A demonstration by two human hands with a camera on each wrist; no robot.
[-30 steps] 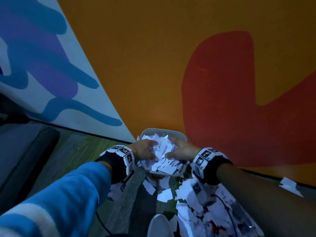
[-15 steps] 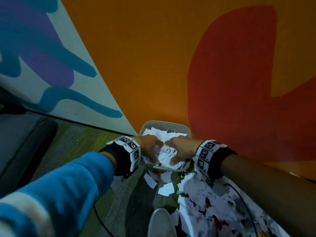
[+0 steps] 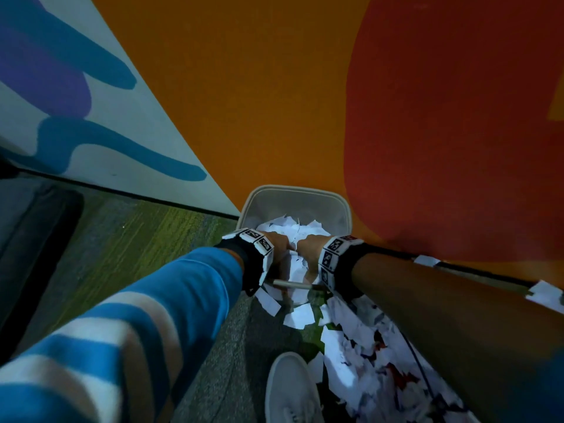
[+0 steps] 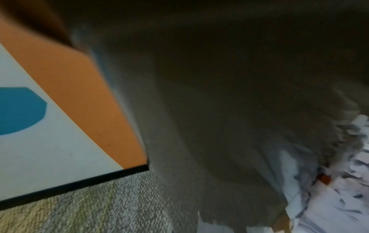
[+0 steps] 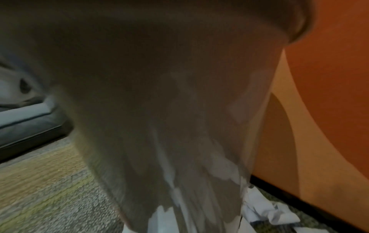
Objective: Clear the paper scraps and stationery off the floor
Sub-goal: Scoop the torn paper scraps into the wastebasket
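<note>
Clearly partway: both hands — left hand (image 3: 279, 244), right hand (image 3: 308, 247) — press paper scraps (image 3: 297, 228) into the bin (image 3: 345, 209), finger positions unclear — many scraps (image 3: 363, 349) beside the bin remain.

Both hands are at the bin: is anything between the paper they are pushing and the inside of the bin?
Nothing visible. The left hand and right hand press on scraps already inside the bin; its mouth is open, with no lid in sight.
</note>
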